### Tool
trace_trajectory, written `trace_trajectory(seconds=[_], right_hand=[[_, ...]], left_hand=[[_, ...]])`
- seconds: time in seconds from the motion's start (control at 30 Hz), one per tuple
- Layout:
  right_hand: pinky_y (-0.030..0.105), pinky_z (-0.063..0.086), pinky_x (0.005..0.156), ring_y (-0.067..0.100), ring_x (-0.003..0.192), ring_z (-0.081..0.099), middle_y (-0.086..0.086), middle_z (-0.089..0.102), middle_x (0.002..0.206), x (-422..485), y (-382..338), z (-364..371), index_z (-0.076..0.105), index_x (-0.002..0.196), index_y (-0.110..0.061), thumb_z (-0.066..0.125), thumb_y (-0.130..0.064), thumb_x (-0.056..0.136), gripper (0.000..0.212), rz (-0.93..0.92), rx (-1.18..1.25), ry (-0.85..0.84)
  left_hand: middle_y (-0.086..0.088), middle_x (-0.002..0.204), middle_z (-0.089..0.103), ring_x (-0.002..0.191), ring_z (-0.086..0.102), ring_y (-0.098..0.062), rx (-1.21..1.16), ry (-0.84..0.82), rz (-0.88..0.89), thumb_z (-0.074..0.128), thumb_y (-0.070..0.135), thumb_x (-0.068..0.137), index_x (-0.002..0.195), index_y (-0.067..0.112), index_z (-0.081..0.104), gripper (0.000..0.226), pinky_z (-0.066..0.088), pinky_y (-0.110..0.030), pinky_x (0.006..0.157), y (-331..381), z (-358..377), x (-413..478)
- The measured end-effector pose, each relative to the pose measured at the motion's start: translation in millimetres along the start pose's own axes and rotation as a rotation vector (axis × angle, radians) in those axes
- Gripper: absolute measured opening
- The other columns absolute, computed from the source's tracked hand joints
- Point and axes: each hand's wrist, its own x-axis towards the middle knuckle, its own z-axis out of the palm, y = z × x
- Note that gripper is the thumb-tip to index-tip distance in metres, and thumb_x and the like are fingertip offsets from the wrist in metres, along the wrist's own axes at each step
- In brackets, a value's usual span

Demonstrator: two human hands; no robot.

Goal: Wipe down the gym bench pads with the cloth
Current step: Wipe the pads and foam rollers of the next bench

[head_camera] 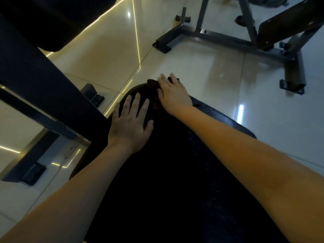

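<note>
1. The black bench pad was seen running away from the viewer. Its rounded far end lay just beyond the hands, and a faint sheen was caught along its right edge.
2. Open glossy tiled floor was seen past that end and to the right. A dark steel frame stood close against the pad's left edge, and a second bench stood well apart at upper right.
3. The dark, bunched cloth was found at the pad's far end, largely covered by the right hand, which was pressed flat on it with straight fingers.
4. The left hand was spread flat on bare pad near the left edge, with nothing held.
</note>
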Motion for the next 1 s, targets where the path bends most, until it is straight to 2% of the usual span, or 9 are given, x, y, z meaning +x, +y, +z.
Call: trace_trajectory(seconds=[0.17,0.27,0.37,0.5,0.63,0.73,0.87,1.0], right_hand=[[0.038,0.002,0.121,0.023,0.15,0.0,0.001,0.012,0.163,-22.1,1.7,-3.0,0.016,0.155,-0.015,0.025,-0.033,0.106,0.052,-0.039,0.024,-0.04],[0.038,0.002,0.123,0.018,0.15,-0.003,-0.002,0.011,0.163,-81.0,16.3,-0.4,0.017,0.155,-0.017,0.027,-0.036,0.105,0.054,-0.076,0.003,-0.042],[0.033,-0.001,0.12,0.011,0.148,-0.007,-0.008,0.012,0.161,-161.9,35.6,8.4,0.019,0.154,-0.021,0.019,-0.045,0.101,0.057,-0.116,0.011,-0.027],[0.043,0.009,0.118,0.01,0.15,-0.001,-0.007,0.022,0.159,-213.5,52.7,15.1,0.023,0.152,-0.024,0.015,-0.048,0.104,0.054,-0.135,-0.032,-0.018],[0.041,0.009,0.119,0.016,0.15,-0.001,-0.006,0.018,0.16,-171.2,44.3,13.9,0.018,0.152,-0.021,0.014,-0.049,0.103,0.056,-0.19,-0.034,-0.01],[0.039,0.004,0.123,0.017,0.149,-0.005,-0.006,0.01,0.161,-101.0,25.7,11.4,0.015,0.154,-0.02,0.018,-0.044,0.102,0.057,-0.142,-0.021,-0.011],[0.041,0.006,0.122,0.023,0.15,0.004,-0.002,0.016,0.162,-15.1,6.0,7.0,0.022,0.154,-0.019,0.024,-0.036,0.106,0.051,-0.08,-0.009,0.012],[0.043,0.011,0.122,0.024,0.15,0.007,-0.002,0.018,0.162,11.4,2.0,4.9,0.024,0.153,-0.021,0.024,-0.038,0.106,0.051,-0.029,0.0,0.017]], left_hand=[[-0.001,0.166,-0.007,0.152,-0.008,-0.021,-0.018,-0.001,-0.001,0.015,0.055,0.099,0.158,0.028,0.0,0.066,-0.002,-0.046,0.122,-2.3,-2.1,-1.9],[-0.001,0.166,-0.005,0.152,-0.006,-0.022,-0.021,0.005,-0.001,0.017,0.054,0.1,0.158,0.027,0.002,0.065,-0.002,-0.046,0.122,-0.6,-2.5,-2.7],[-0.002,0.166,-0.004,0.152,-0.006,-0.022,-0.034,0.015,0.001,0.018,0.052,0.101,0.158,0.026,0.002,0.065,-0.002,-0.046,0.122,0.3,-3.9,-4.6],[-0.003,0.166,-0.01,0.152,-0.01,-0.022,-0.008,-0.002,-0.005,0.013,0.052,0.101,0.158,0.025,-0.004,0.065,-0.005,-0.046,0.122,1.2,-6.4,-5.3],[-0.003,0.165,-0.012,0.152,-0.011,-0.022,-0.004,0.005,-0.013,0.013,0.053,0.101,0.157,0.026,-0.006,0.065,-0.006,-0.046,0.121,3.2,-2.9,-4.5],[-0.004,0.165,-0.012,0.152,-0.011,-0.023,0.01,0.021,-0.02,0.007,0.053,0.099,0.157,0.026,-0.006,0.065,-0.004,-0.047,0.122,1.8,-0.9,-2.4],[-0.004,0.165,-0.013,0.152,-0.012,-0.023,-0.001,-0.01,-0.004,0.011,0.054,0.1,0.157,0.026,-0.007,0.066,-0.003,-0.049,0.122,1.0,-4.1,-3.0],[-0.003,0.165,-0.011,0.152,-0.011,-0.022,-0.011,-0.015,0.017,0.007,0.056,0.099,0.157,0.027,-0.005,0.066,-0.003,-0.047,0.123,-1.2,-5.7,-2.5]])
